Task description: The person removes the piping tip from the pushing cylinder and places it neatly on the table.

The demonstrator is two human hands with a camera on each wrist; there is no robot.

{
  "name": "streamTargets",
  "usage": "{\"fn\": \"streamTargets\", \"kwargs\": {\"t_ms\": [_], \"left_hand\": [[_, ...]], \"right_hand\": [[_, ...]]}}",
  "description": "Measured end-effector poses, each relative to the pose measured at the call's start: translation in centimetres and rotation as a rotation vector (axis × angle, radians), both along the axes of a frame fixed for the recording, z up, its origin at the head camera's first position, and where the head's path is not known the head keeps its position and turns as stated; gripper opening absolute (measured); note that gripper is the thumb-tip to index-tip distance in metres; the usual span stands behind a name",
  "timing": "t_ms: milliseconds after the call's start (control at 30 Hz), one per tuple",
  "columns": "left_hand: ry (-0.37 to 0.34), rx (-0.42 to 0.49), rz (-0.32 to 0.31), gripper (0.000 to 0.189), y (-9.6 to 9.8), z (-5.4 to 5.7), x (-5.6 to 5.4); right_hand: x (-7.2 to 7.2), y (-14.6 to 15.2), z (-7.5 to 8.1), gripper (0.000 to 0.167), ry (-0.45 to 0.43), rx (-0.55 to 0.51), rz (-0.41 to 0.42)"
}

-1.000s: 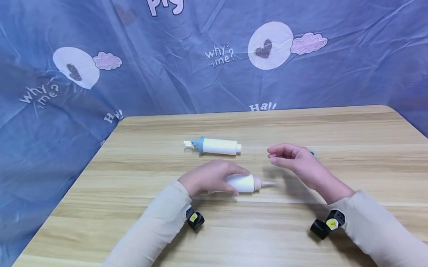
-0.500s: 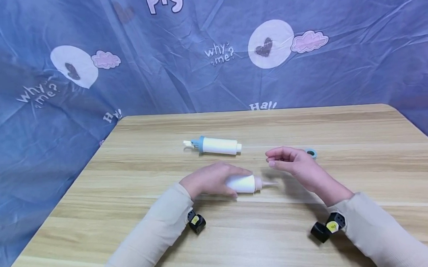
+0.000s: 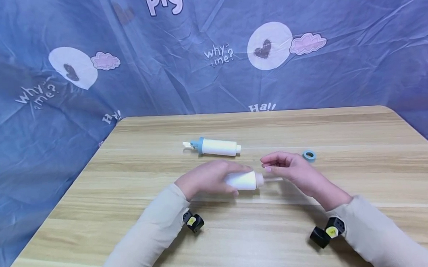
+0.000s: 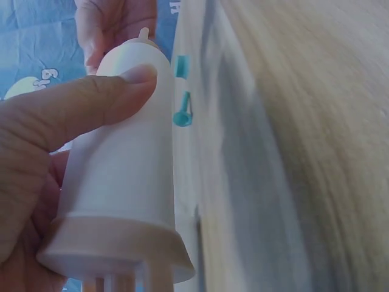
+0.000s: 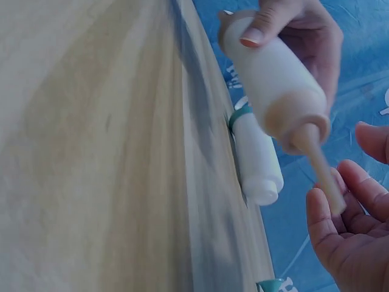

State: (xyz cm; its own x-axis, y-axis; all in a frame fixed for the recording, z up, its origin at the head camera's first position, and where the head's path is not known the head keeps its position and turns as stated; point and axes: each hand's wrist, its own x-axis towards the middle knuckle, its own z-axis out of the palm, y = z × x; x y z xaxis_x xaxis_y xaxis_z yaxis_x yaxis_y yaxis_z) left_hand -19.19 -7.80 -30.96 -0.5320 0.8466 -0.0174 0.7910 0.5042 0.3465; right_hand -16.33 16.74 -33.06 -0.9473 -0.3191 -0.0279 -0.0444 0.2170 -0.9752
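My left hand grips a white icing syringe by its barrel, low over the table and pointing right. It has a pinkish collar at each end and a long thin nozzle. In the left wrist view, my thumb lies along the barrel, and finger-like pink parts stick out at the rear end. My right hand is held just past the nozzle, its fingers loosely bent and the thumb apart. In the right wrist view, the nozzle's tip overlaps the fingertips.
Behind my hands lies a second white syringe with a blue collar and white end piece. A blue ring rests behind my right hand. A small teal nozzle shows in the left wrist view. Patterned blue cloth hangs behind the table.
My left hand has raised the syringe slightly and shifted it a little to the right. My right hand has moved left and down to the nozzle, uncovering the blue ring.
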Motion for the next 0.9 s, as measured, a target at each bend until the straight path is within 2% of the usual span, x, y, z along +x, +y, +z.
{"fn": "streamTargets", "kwargs": {"t_ms": [300, 567, 900], "left_hand": [[0.019, 0.034, 0.005, 0.063, 0.0, 1.2, 0.4], [0.072, 0.016, 0.003, 0.062, -0.1, 1.7, 0.7], [0.091, 0.008, 0.008, 0.062, 0.1, 1.9, 1.1]], "right_hand": [[0.6, -1.0, 0.0, 0.041, 0.043, 0.014, 0.058], [0.6, -1.3, -0.3, 0.040, 0.045, 0.041, 0.124], [0.8, -0.9, -0.2, 0.049, -0.009, -0.007, 0.194]]}}
